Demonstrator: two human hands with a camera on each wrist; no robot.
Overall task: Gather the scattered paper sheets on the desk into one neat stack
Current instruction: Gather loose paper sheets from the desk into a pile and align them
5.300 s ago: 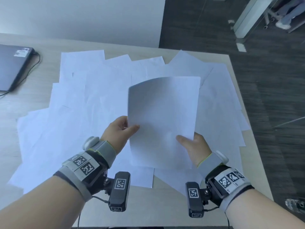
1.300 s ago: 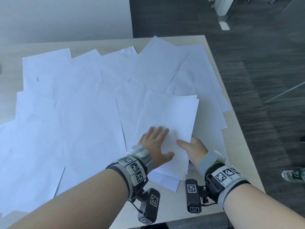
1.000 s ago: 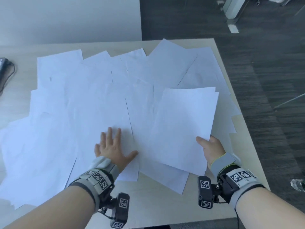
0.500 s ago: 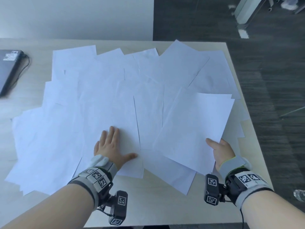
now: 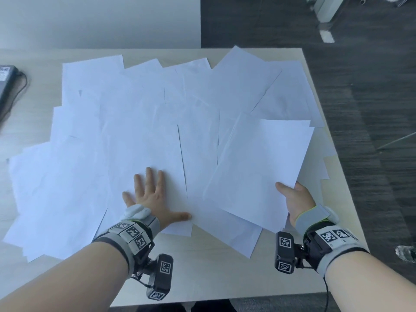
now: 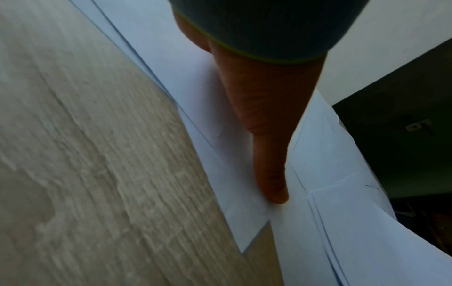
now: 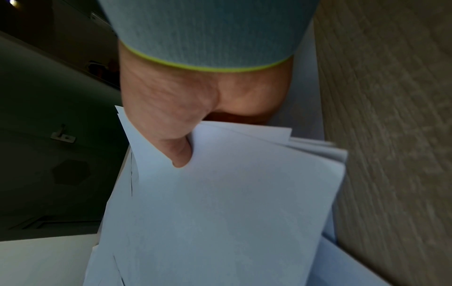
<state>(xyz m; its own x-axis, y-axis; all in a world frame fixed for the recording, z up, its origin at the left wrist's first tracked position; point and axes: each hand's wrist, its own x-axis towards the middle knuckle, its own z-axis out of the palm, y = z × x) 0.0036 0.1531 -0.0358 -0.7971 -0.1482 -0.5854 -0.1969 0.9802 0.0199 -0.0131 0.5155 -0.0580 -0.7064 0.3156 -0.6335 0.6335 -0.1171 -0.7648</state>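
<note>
Many white paper sheets [image 5: 157,113] lie scattered and overlapping across the light wooden desk [image 5: 213,271]. My right hand [image 5: 295,199] pinches the near right corner of a small stack of sheets [image 5: 261,167], thumb on top, and holds it just above the desk's right side; in the right wrist view the stack [image 7: 220,209] shows several fanned edges. My left hand [image 5: 153,197] lies flat with spread fingers on a loose sheet [image 5: 144,154] near the front middle. The left wrist view shows the thumb [image 6: 269,154] pressing the paper [image 6: 234,193].
A dark laptop with a cable [image 5: 6,86] sits at the desk's far left edge. The desk's right edge [image 5: 337,176] drops to dark floor. A clear bottle [image 5: 405,253] lies on the floor at the right. Bare desk shows along the front edge.
My left hand left the held stack, moved left and now presses flat on a loose sheet. My right hand carried the stack to the right.
</note>
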